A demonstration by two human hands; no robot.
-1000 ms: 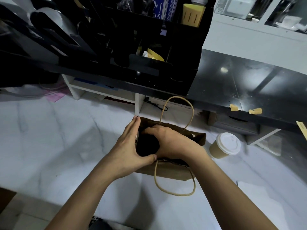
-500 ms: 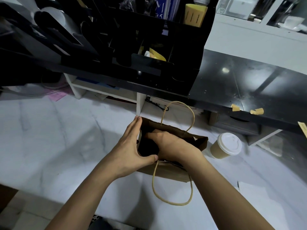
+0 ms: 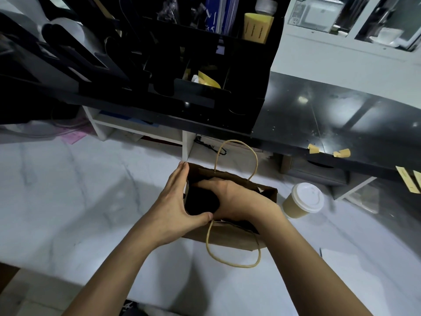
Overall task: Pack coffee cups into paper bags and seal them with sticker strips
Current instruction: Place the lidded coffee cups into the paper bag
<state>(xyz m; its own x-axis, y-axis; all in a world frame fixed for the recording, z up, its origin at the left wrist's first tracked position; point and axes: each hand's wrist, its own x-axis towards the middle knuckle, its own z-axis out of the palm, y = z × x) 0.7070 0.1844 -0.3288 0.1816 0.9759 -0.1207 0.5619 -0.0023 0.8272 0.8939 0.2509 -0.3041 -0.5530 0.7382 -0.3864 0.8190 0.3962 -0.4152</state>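
Brown paper bag [image 3: 230, 238] stands open on the white marble counter [image 3: 68, 201]; left hand [image 3: 173, 208] flat against its left side, fingers straight, thumb on the near rim. Right hand [image 3: 232, 197] reaches inside the mouth, grip not discernible; lidded coffee cup [image 3: 303, 200] stands just beside the bag's right side.

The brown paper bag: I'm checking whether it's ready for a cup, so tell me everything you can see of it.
The brown paper bag looks like kraft paper and stands upright and open on the white marbled counter. It has two twisted cord handles: the far one stands up, the near one hangs down its front. The left hand braces its left end, thumb on the near rim. The right hand reaches into the mouth. The inside is dark. A lidded coffee cup stands apart to its right.
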